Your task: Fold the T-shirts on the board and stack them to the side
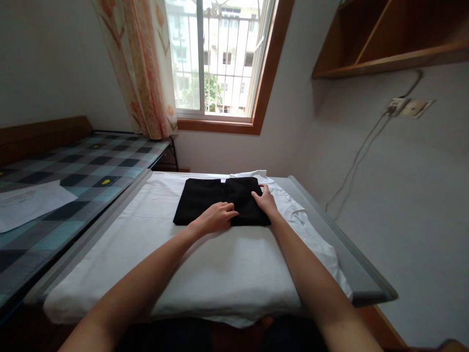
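Note:
A folded black cloth [201,193], perhaps a garment, lies flat with a small notch in the middle of its far edge. Beneath it a white cloth [139,259] is spread over the grey table. My left hand [218,216] is at the near edge of the black cloth, fingers bent and close together over it; what its fingertips pinch is partly hidden. At the right edge, my right hand [267,200] grips the black cloth, thumb on top and the other fingers around the side.
The grey table [322,225] has a raised rim. Left of it stands a bed with a checked mattress [120,161] and papers [32,200]. A curtain [150,68] hangs by the barred window. At right are a wooden shelf [395,61] and a plugged-in cable [353,168].

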### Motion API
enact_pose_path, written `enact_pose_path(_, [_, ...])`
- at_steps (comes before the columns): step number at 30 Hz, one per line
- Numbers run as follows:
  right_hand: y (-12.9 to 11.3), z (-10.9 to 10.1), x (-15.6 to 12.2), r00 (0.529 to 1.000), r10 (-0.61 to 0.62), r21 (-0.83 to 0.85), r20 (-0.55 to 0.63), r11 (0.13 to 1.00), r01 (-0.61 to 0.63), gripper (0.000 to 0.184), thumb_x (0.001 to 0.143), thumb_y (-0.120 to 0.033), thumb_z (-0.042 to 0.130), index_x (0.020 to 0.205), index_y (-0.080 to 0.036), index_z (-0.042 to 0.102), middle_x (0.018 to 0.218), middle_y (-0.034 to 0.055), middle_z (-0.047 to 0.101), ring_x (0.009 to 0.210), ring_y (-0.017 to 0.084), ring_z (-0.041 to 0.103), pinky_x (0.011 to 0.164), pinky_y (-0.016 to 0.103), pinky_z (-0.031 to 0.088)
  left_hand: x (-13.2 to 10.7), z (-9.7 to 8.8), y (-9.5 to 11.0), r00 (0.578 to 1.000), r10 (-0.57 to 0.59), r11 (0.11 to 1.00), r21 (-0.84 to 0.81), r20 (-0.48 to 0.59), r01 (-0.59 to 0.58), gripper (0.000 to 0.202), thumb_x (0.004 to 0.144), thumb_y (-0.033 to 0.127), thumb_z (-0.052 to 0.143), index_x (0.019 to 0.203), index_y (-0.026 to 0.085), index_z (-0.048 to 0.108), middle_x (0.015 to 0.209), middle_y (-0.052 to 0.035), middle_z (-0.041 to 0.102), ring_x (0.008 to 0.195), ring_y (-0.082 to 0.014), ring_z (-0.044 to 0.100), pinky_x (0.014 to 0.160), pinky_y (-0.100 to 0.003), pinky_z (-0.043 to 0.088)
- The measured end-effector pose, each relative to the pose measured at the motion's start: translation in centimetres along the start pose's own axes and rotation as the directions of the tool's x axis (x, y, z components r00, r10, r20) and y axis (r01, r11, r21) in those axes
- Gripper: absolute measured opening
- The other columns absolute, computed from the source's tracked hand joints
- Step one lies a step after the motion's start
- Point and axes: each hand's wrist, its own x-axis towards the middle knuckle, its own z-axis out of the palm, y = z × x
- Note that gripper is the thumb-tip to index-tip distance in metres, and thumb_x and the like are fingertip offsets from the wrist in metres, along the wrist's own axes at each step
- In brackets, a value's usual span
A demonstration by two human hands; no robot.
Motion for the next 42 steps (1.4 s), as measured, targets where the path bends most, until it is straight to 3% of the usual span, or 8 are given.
enact_pose_path(9, [1.3, -0.3, 1.3, 0.993, 0.05, 0.07, 0.106, 0.996, -0.058, 0.044, 0.077, -0.047, 0.066, 0.106, -0.015, 0.066, 0.108, 0.0142, 0.071, 0.102, 0.029, 0.065, 0.087, 0.037, 0.05, -0.2, -0.4, 0.2, 0.998, -0.056, 0.992, -0.114, -0.025, 0.053, 0.03, 0.081, 0.016, 0.055, 0.106, 0.021, 0.071, 0.088, -0.0029, 0.062, 0.078, -0.0151, 0.061, 0.072, -0.026, 0.048])
enact_pose_path(15, [1.6, -0.6, 1.4, 0.989, -0.091, 0.189, 0.116, 0.98, 0.068, 0.042, 0.081, -0.053, 0.059, 0.099, -0.016, 0.069, 0.103, 0.0104, 0.073, 0.097, 0.025, 0.067, 0.085, 0.035, 0.051, -0.4, -0.1, 0.3, 0.985, -0.123, 0.99, -0.085, -0.122, 0.113, 0.042, 0.093, 0.043, 0.049, 0.129, 0.021, 0.059, 0.135, -0.0114, 0.056, 0.122, -0.0248, 0.053, 0.104, -0.042, 0.037])
enact_pose_path(18, [1.4, -0.7, 1.3, 0.987, -0.138, 0.17, 0.083, 0.978, 0.123, 0.041, 0.084, -0.049, 0.057, 0.103, -0.015, 0.068, 0.104, 0.0111, 0.072, 0.096, 0.024, 0.067, 0.085, 0.034, 0.051, -0.7, 0.4, 0.0, 0.988, -0.147, 0.987, -0.071, -0.046, 0.143, 0.054, 0.094, 0.049, 0.045, 0.139, 0.019, 0.049, 0.146, -0.0142, 0.046, 0.132, -0.0258, 0.045, 0.111, -0.046, 0.029])
enact_pose_path(21, [1.3, -0.6, 1.2, 0.996, -0.06, 0.069, 0.071, 0.996, 0.056, 0.043, 0.081, -0.041, 0.062, 0.112, -0.012, 0.065, 0.111, 0.0152, 0.07, 0.102, 0.026, 0.066, 0.088, 0.036, 0.05, -0.8, 1.0, -0.2, 0.984, -0.175, 0.982, -0.071, 0.015, 0.176, 0.057, 0.093, 0.053, 0.044, 0.137, 0.018, 0.051, 0.144, -0.0146, 0.049, 0.13, -0.0248, 0.048, 0.113, -0.045, 0.026])
enact_pose_path(28, [1.3, -0.6, 0.9, 0.997, -0.034, 0.012, 0.071, 0.999, 0.033, 0.045, 0.077, -0.046, 0.066, 0.111, -0.016, 0.067, 0.114, 0.0139, 0.07, 0.109, 0.031, 0.063, 0.092, 0.042, 0.048, -0.9, 1.4, -0.1, 0.981, -0.194, 0.98, -0.045, 0.012, 0.194, 0.057, 0.093, 0.053, 0.045, 0.137, 0.018, 0.051, 0.144, -0.0144, 0.048, 0.132, -0.0238, 0.046, 0.114, -0.044, 0.025])
enact_pose_path(34, [1.8, -1.7, 0.7, 0.952, 0.011, 0.385, 0.306, 0.913, -0.134, 0.033, 0.076, -0.043, 0.071, 0.089, -0.013, 0.071, 0.088, 0.0119, 0.075, 0.082, 0.026, 0.07, 0.069, 0.036, 0.057, -0.9, 1.1, -0.2, 0.982, -0.186, 0.979, -0.08, 0.03, 0.187, 0.057, 0.095, 0.054, 0.041, 0.138, 0.018, 0.05, 0.146, -0.0144, 0.046, 0.134, -0.0248, 0.044, 0.114, -0.046, 0.026])
enact_pose_path(38, [1.1, -3.1, 1.1, 0.963, 0.033, 0.39, 0.269, 0.91, -0.14, 0.027, 0.074, -0.034, 0.074, 0.091, -0.013, 0.07, 0.082, 0.0098, 0.074, 0.075, 0.023, 0.069, 0.064, 0.032, 0.057, -0.8, -0.2, -0.5, 0.982, -0.189, 0.964, -0.19, -0.009, 0.184, 0.05, 0.098, 0.048, 0.038, 0.14, 0.022, 0.048, 0.15, -0.0108, 0.042, 0.134, -0.0231, 0.043, 0.11, -0.043, 0.034])
enact_pose_path(42, [0.6, -5.9, 2.8, 0.984, 0.032, 0.327, 0.176, 0.941, -0.089, 0.042, 0.075, -0.031, 0.072, 0.111, -0.012, 0.065, 0.093, 0.0102, 0.073, 0.081, 0.021, 0.069, 0.069, 0.03, 0.056, -0.8, -1.5, -0.9, 0.97, -0.217, 0.948, -0.258, -0.107, 0.184, 0.045, 0.099, 0.043, 0.039, 0.137, 0.023, 0.05, 0.146, -0.0089, 0.047, 0.132, -0.0223, 0.046, 0.108, -0.041, 0.037])
